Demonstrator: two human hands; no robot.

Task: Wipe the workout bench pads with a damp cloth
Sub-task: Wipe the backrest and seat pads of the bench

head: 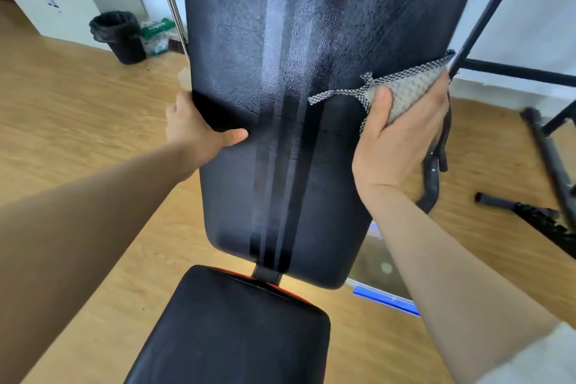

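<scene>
The back pad (280,72) is running off the upper edge and the seat pad (237,330) off the lower one, while the fingers of the left hand (193,131) are hiding behind the back pad's left side and the cloth (405,90) is covering most fingers of the right hand (396,140).

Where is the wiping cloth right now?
In the head view, the cloth is in the right hand, at the right edge of the back pad.
</scene>
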